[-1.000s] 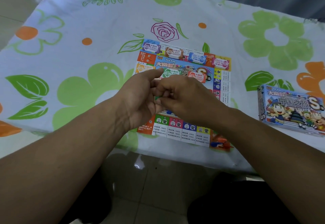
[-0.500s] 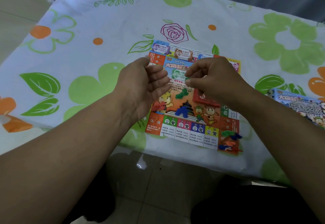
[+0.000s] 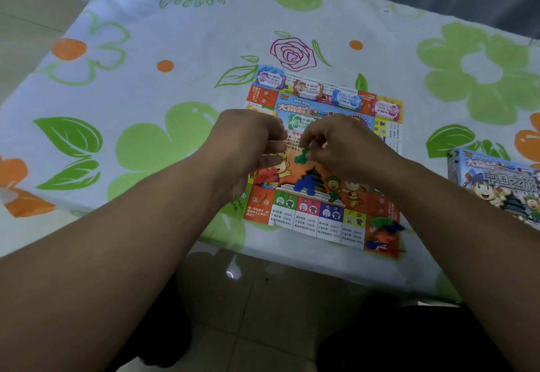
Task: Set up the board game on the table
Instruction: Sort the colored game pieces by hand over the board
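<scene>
Game board [image 3: 309, 216], a square printed sheet lying flat on the floral tablecloth [image 3: 146, 85] near the table's front edge. It has a border of coloured property squares and an orange centre with cartoon figures and a dark temple drawing. The right hand [image 3: 344, 146] hangs low over the board's centre, its fingertips closed in a pinch on the upper end of a small green piece [image 3: 301, 157], which hangs just above or touches the board. The left hand [image 3: 248, 143] is just beside it with the back turned up and the fingers half curled toward the right hand; whether it holds anything cannot be told. Half a second earlier the green piece lay free on the board between the hands, the right hand was higher with its fingertips together, and the left palm was spread open. Count: one board; one game box [image 3: 502, 184] well to the right; and four stacks of play money along the far edge, purple [image 3: 270, 79], brown [image 3: 308, 91], blue [image 3: 346, 99] and pink [image 3: 387, 108]. A fifth, green stack [image 3: 299, 121] is partly hidden behind the hands. One blue piece [image 3: 304, 187] lies on the temple drawing. A small heap of pieces [image 3: 385, 230], green, blue and orange, sits on the near right corner, too tangled to count.
</scene>
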The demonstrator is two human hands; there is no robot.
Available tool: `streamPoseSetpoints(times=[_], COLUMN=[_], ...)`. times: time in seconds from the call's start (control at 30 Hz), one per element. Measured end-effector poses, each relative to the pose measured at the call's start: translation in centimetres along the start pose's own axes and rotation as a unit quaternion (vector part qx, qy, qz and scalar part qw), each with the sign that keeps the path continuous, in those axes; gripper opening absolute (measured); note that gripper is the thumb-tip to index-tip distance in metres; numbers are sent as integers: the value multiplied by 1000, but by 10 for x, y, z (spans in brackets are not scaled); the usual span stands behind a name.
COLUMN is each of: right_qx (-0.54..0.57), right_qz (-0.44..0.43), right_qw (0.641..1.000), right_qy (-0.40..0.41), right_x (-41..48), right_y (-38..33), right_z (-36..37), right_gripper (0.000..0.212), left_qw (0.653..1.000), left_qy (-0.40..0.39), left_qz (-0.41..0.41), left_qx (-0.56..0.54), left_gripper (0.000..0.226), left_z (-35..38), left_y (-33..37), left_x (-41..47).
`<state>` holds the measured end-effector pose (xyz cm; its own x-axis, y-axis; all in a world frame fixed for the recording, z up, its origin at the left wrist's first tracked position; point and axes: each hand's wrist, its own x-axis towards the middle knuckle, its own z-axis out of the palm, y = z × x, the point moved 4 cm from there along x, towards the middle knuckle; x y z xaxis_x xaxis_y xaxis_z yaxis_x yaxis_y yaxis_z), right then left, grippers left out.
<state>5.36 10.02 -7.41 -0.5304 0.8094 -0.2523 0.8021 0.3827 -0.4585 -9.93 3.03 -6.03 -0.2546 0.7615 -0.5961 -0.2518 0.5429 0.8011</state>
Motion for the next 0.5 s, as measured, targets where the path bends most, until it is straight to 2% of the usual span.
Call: streamPoseSetpoints(times=[0.1, 0.2, 0.27, 0.37, 0.5], right_qx=[-19, -31, -66, -116, -157], right_qz=[3, 20, 15, 1, -4], right_qw=[1000, 999, 998, 993, 988], right_qy=[-8, -7, -1, 7, 10], right_x=[0, -1, -3, -4, -2], right_y=[3, 7, 7, 3, 1], right_z=[-2, -6, -6, -2, 1], right_gripper=[25, 29, 29, 25, 22], left_qw=[984, 914, 867, 811, 768], left_qy=[-1, 8, 5, 1, -6], left_qz=[65, 167, 195, 225, 254], left_qx=[168, 369, 459, 540, 588], left_gripper=[12, 23, 23, 27, 39], left_z=[2, 10, 18, 30, 43], left_y=[4, 7, 6, 0, -8], left_x=[2, 4, 6, 13, 20])
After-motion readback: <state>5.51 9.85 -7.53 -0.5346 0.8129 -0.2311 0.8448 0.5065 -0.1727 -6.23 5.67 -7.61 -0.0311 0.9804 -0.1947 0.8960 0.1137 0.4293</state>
